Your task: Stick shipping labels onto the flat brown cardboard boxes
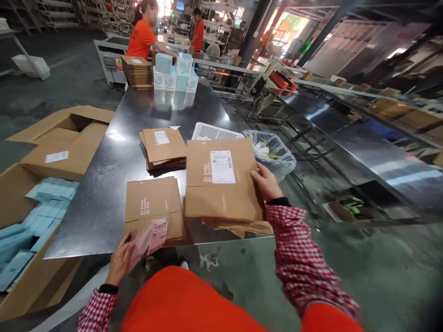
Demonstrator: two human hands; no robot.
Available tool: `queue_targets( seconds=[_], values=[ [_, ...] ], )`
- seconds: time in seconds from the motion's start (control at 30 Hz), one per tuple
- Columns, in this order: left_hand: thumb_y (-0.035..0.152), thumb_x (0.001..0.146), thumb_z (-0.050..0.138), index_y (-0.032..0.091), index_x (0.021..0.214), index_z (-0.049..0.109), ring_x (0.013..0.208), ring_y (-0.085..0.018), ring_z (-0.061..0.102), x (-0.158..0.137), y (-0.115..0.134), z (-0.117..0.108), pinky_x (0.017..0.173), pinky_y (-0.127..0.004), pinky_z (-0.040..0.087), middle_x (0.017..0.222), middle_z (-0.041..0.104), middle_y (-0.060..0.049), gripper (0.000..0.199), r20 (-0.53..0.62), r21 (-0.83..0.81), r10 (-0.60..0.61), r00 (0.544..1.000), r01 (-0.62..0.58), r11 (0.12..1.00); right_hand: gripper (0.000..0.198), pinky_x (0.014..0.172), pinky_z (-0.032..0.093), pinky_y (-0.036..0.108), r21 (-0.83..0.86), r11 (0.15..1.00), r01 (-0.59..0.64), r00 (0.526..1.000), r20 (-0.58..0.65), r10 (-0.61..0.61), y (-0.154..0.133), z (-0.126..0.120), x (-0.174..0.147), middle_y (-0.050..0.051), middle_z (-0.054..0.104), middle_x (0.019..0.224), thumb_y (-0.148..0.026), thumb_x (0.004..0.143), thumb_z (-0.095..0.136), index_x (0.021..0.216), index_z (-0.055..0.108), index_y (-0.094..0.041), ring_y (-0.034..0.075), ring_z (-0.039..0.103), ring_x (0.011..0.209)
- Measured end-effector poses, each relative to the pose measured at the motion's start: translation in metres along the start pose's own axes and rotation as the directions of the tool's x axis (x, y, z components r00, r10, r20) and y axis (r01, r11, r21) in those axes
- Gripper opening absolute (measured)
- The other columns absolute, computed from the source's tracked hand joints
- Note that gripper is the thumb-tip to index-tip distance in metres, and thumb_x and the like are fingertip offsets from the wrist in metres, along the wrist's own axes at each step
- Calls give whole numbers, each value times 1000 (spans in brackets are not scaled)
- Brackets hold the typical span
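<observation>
Left hand on label strip, right hand on labelled cardboard

My left hand (119, 260): fingers nearly closed, thumb and fingertips pinching a thin whitish label strip (140, 246). Its pink-looking printed label (158, 236) is over the lower right part of a flat brown cardboard box with white lettering (155, 191), near table edge; can't tell if label touches it. A long pale strip (79, 299) trails to lower left; can't tell if same piece.

My right hand (266, 182): fingers curled round the right edge of a flat brown cardboard box with a white label (238, 198), thumb on top, gap only as thick as the edge. More flat brown cardboard (242, 227) sticks out underneath; can't tell if mine is lifted or resting on it.

All over the shiny grey metal table (104, 184). Behind, on the table: a labelled brown cardboard stack (173, 143) and a white perforated plastic basket (214, 132). Right of basket: clear plastic bag (285, 163), rubbish inside. Left of table: open brown carton (51, 283) holding light-blue boxes (51, 193). Far end: blue-and-white boxes (171, 80), piled beside another cardboard stack (140, 76); co-worker in orange (141, 37) reaching behind them.
</observation>
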State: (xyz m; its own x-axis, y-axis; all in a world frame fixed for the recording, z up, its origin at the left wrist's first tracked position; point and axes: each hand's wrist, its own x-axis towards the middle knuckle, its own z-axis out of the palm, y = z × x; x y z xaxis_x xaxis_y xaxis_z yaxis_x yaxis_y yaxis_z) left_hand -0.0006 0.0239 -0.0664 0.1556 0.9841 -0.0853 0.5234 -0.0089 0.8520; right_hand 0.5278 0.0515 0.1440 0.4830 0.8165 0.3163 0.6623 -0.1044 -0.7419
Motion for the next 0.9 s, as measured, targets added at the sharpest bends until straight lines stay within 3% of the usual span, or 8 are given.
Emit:
queue_targets(
  seconds=[0.1, 0.23, 0.33, 0.4, 0.53, 0.63, 0.73, 0.9],
  values=[
    [53, 84, 41, 16, 96, 68, 125, -29, 50, 0, -2, 3, 108, -47, 35, 138, 51, -12, 48, -41, 0, -9, 999, 9, 1000, 57, 91, 42, 49, -57, 993, -99, 995, -32, 97, 12, -39, 4, 29, 57, 118, -47, 83, 54, 122, 54, -6, 31, 58, 108],
    [52, 83, 44, 18, 94, 69, 123, -27, 51, -1, -2, 5, 107, -44, 38, 137, 52, -10, 44, -61, 18, -12, 998, 13, 1000, 73, 108, 31, 47, 102, 967, 232, 942, 222, -250, -36, 45, -69, 14, 38, 143, -47, 79, 63, 140, 35, -20, 28, 36, 133],
    [53, 82, 42, 17, 90, 70, 124, -28, 50, -2, -2, 1, 107, -44, 37, 137, 52, -11, 46, -69, 47, -6, 998, 9, 999, 87, 105, 37, 39, 401, 864, 304, 490, 713, -502, -74, 161, -130, 12, 41, 143, -39, 66, 77, 140, 36, -20, 26, 41, 129],
    [54, 82, 41, 17, 88, 70, 124, -29, 50, -5, -2, -3, 107, -46, 36, 136, 53, -12, 47, -78, 68, -7, 997, 13, 998, 74, 94, 44, 35, 339, 918, 207, 382, 835, -395, -82, 222, -155, 14, 57, 125, -23, 63, 79, 129, 48, -13, 25, 54, 112],
    [53, 80, 45, 17, 94, 68, 121, -31, 53, -20, 6, -13, 103, -49, 40, 133, 55, -13, 44, -116, 89, -24, 993, 35, 995, 15, 68, 44, 26, 201, 976, 87, 470, 856, -218, -74, 265, -176, 3, 64, 82, -17, 79, 61, 93, 64, -12, 16, 56, 75],
    [51, 76, 56, 19, 124, 53, 133, -31, 38, -35, 30, -17, 108, -51, 33, 144, 42, -13, 58, -193, 90, 11, 981, 7, 996, 11, 64, 39, 22, 347, 933, 92, 432, 831, -352, -79, 253, -183, 0, 60, 75, -23, 80, 63, 86, 64, -13, 12, 52, 70],
    [51, 77, 59, 21, 126, 48, 119, -28, 54, -41, 65, -20, 100, -44, 44, 129, 58, -10, 59, -193, 45, 46, 980, -38, 998, 18, 61, 38, 21, 469, 880, 73, 395, 797, -458, -98, 243, -189, 0, 60, 73, -31, 78, 67, 86, 67, -15, 11, 50, 67],
    [54, 84, 48, 19, 96, 63, 74, -18, 68, -28, 89, -20, 65, -23, 53, 82, 73, -1, 40, -212, 57, -15, 977, 28, 998, 25, 60, 41, 22, 438, 898, -40, 601, 729, -328, -115, 249, -207, 1, 63, 70, -39, 80, 62, 88, 69, -16, 12, 53, 64]
  ],
)
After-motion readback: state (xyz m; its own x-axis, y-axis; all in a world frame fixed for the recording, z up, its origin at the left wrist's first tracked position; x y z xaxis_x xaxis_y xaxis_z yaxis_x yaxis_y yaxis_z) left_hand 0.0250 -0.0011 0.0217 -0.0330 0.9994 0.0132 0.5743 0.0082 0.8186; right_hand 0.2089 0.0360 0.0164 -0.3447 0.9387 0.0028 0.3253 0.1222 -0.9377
